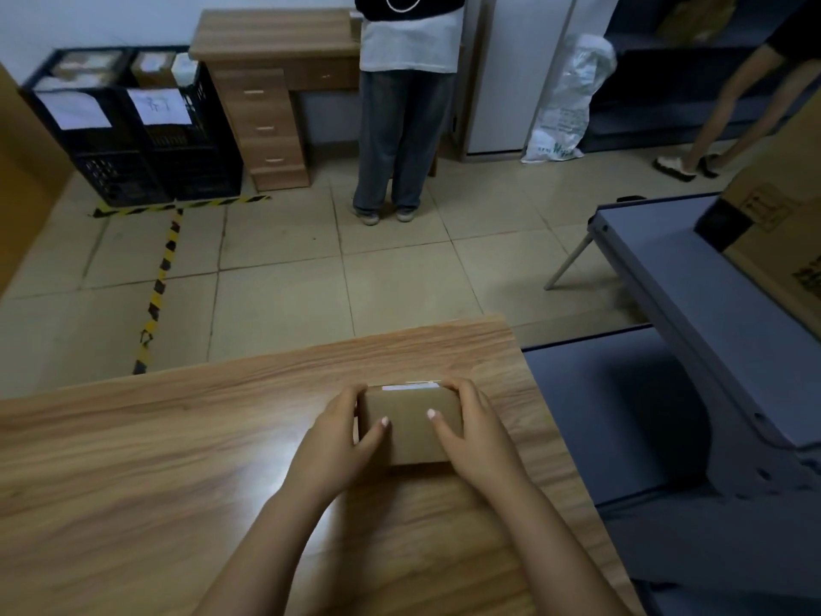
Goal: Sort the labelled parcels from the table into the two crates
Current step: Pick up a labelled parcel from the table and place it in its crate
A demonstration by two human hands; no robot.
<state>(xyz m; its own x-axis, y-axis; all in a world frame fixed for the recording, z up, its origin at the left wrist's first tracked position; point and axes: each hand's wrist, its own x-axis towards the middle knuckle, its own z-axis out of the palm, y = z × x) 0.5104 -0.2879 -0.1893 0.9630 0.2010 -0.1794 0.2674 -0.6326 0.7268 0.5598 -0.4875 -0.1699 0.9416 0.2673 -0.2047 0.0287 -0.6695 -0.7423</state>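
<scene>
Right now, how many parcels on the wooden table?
1: small brown cardboard parcel near the wooden table's far right corner, between left hand and right hand. Off-frame table may hold more.

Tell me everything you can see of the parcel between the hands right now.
The parcel is a small, plain brown cardboard box, closed, with a broad face toward the camera. A thin pale strip, perhaps a label's edge, shows along its far edge; no text is readable. It is over the wooden table, near its right side; resting or lifted, I cannot tell. The left hand grips its left side, the right hand its right, thumbs on top.
</scene>
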